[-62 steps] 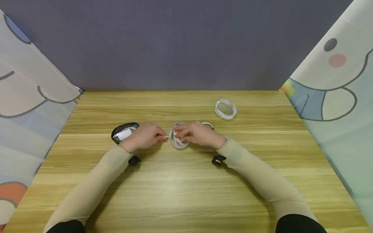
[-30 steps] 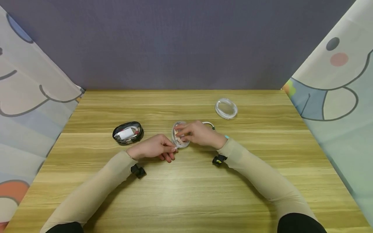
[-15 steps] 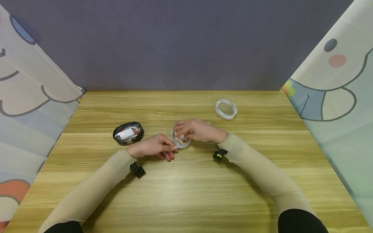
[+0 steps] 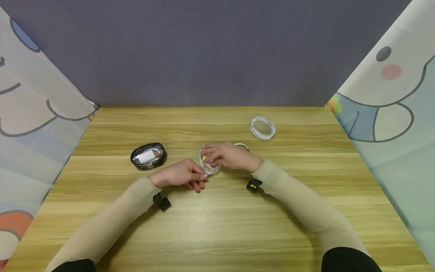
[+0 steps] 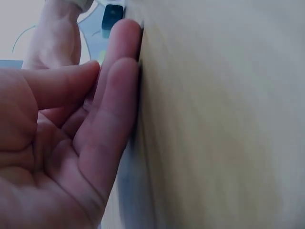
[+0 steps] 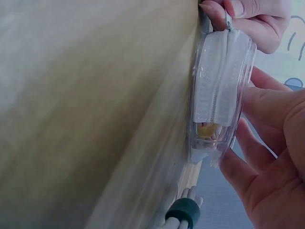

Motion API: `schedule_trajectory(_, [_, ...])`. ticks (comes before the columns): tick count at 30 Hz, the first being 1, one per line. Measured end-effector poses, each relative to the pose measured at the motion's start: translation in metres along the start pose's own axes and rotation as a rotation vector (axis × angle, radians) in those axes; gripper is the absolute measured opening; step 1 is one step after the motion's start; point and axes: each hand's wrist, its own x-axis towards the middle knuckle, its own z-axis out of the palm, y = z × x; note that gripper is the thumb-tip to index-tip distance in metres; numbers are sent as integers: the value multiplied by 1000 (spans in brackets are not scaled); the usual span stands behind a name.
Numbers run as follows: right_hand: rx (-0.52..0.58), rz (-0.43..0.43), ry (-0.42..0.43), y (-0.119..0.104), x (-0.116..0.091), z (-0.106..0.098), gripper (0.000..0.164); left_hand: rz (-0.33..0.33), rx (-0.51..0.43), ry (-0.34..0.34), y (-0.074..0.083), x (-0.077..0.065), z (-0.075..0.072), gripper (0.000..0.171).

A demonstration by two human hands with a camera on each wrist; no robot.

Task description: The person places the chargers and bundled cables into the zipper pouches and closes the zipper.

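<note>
In the middle of the table lies a clear oval pouch with a white zipper and small contents, one of them yellowish. My left hand pinches the zipper pull at the pouch's near-left edge between thumb and index finger. Its other fingers hang below the pull. From the right, my right hand holds the pouch, fingertips and thumb over its top and side. Part of the pouch is hidden by these fingers. In the left wrist view the left hand covers the pull.
Beside my right hand lies a white cable with a dark green tie. Another oval pouch, black-edged, holds a white charger and cable at left. A coiled white cable lies farther back on the right.
My left hand has come round from the pouch's left side to its near-left edge, still pinching the pull. My right hand shifted its fingers slightly and stays on the pouch.
</note>
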Motion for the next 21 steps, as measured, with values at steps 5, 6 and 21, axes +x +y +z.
schedule_trajectory(5, [4,-1,-1,1,1,0,26,29,40,18,3,4,9,25])
schedule_trajectory(6, [1,1,-2,1,1,0,26,35,51,23,4,4,10,25])
schedule_trajectory(21, [-243,133,87,-10,-10,-7,21,-1,43,248,-5,-10,-25,25])
